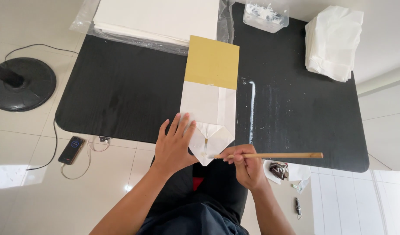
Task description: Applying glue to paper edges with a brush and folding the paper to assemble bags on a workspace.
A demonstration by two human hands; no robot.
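A folded white paper bag (208,109) lies on the black table (121,91), its far end over a mustard-yellow card (213,61). The near end is folded into a point (207,146) at the table's front edge. My left hand (174,143) presses flat on the paper's near left part, fingers spread. My right hand (243,163) grips a thin wooden stick (274,155) that lies level, its left tip touching the folded point.
A stack of white sheets in clear plastic (156,19) sits at the back. A clear tub (266,15) and a pile of folded white paper (332,41) stand back right. A white smear (252,109) marks the table. A phone (71,149) with cable and a fan base (21,82) are on the floor.
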